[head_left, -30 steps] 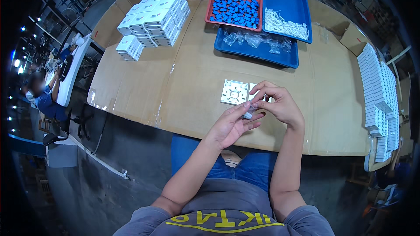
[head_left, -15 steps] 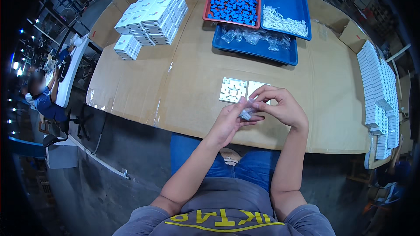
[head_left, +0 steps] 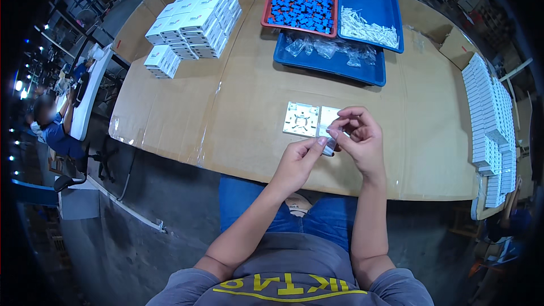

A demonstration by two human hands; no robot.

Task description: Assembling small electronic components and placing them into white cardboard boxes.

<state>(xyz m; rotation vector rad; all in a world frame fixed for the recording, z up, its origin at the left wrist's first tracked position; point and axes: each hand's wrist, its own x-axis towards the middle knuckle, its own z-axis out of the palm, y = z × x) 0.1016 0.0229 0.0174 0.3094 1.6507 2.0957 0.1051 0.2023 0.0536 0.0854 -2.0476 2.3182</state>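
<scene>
Between my two hands is a small clear plastic bag [head_left: 329, 146] with small pale parts inside. My left hand [head_left: 301, 161] pinches it from the left, thumb on top. The fingertips of my right hand [head_left: 361, 139] hold its upper right side, the other fingers curled. Just beyond lie two square white plates on the cardboard: the left plate [head_left: 301, 119] shows a moulded pattern with a ring of slots. The right plate [head_left: 329, 115] looks plainer and is partly hidden by my right hand.
At the back stand a red tray [head_left: 266, 20] of blue plastic pieces, a blue tray [head_left: 391, 0] of white slender pieces and a lower blue tray [head_left: 340, 72] of clear bags. White boxes [head_left: 195, 20] are stacked back left; more white pieces [head_left: 487, 113] line the right edge.
My left hand has turned from palm up to a thumb-on-top pinch. The right hand has shifted slightly left and lower, and the bag now hangs more upright between the fingertips.
</scene>
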